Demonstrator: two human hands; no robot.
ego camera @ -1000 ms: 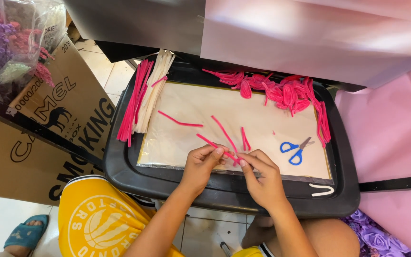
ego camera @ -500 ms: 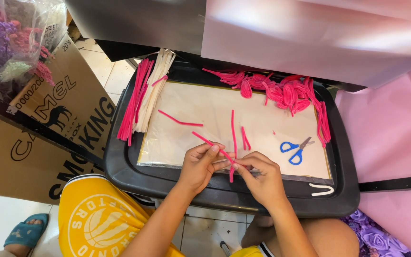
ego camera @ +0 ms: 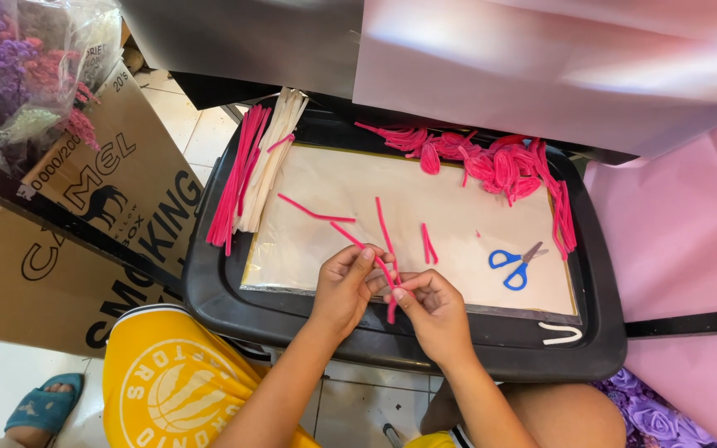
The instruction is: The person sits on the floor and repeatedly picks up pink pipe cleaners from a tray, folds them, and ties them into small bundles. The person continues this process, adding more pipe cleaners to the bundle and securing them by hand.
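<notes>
Since a moment ago I've tilted the pink pipe cleaner more upright; my left hand and right hand both pinch it above the black tray.

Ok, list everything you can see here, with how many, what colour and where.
tray: one, black, centre
sheet: one, cream, lining the tray
held pipe cleaners: a few, pink, between both hands
loose pipe cleaners: several, pink, on the sheet
straight bundle: many, pink, tray's left side
white bundle: many, white, beside the pink bundle
bent pieces: a heap, pink, tray's far side
scissors: one, blue handles, on the sheet
cardboard box: one, brown, left
flowers: a bunch, purple, top left
left hand: one, pinching the pipe cleaners
right hand: one, pinching them too
</notes>
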